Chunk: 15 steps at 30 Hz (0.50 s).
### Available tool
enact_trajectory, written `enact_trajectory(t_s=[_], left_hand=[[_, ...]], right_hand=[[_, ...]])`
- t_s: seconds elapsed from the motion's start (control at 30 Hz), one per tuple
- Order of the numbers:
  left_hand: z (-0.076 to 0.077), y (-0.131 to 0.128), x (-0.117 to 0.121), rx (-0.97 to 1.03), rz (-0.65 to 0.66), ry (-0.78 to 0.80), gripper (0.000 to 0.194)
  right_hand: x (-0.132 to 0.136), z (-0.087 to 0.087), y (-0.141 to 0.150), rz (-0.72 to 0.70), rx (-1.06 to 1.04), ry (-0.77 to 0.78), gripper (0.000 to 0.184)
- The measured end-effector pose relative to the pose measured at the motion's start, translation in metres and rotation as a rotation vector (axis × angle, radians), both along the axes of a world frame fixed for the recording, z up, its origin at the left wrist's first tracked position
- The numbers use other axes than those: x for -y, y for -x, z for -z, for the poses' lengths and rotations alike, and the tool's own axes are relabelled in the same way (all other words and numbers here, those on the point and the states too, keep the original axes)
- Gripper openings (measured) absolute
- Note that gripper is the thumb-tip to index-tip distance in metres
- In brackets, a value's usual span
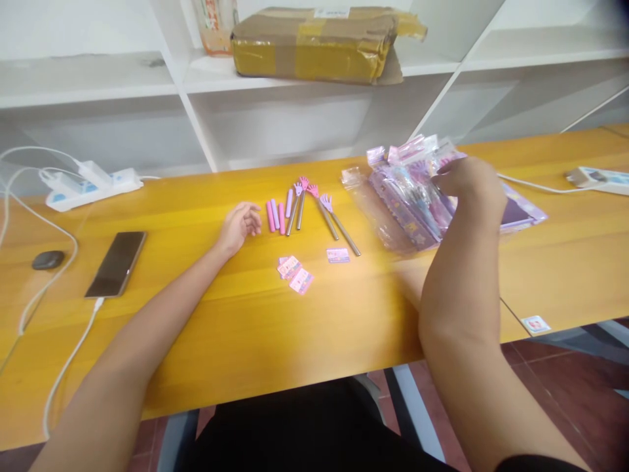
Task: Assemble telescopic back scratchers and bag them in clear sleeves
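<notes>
My left hand (240, 226) rests on the table with its fingers loosely bent and apart, holding nothing visible. Beside it lie several pink and purple tubes (275, 216), like handle sleeves. Right of those are several back scratchers with metal rods (328, 219) and small pink or purple hand-shaped heads. Small printed pink cards (301, 280) lie nearer me, with another card (338, 255) by the rods. At the right, my right hand (474, 180) is bent over a pile of clear plastic packets (405, 196) with purple contents. Its fingers are mostly hidden, so its grip is unclear.
At the left are a phone (116, 264) on a charging cable, a black earbud case (48, 260) and a power strip (93, 190). Another power strip (599, 178) sits far right. A taped cardboard box (314, 49) stands on the shelf behind. A sticker (535, 324) marks the front edge.
</notes>
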<state>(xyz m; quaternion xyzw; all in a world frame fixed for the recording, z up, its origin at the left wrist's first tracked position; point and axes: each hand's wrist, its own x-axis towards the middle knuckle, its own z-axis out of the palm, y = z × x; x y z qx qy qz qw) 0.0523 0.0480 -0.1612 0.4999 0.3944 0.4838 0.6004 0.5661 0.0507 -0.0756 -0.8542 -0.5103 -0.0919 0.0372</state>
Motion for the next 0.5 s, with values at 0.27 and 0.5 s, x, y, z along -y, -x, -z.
enact_trajectory(t_s=[0.27, 0.5], left_hand=[[0.012, -0.005, 0.006, -0.402, -0.027, -0.304, 0.011], [0.01, -0.005, 0.013, -0.9, 0.031, -0.689, 0.034]], right_hand=[[0.009, -0.034, 0.041, 0.061, -0.149, -0.176, 0.027], [0.008, -0.043, 0.086, -0.171, -0.099, -0.111, 0.024]])
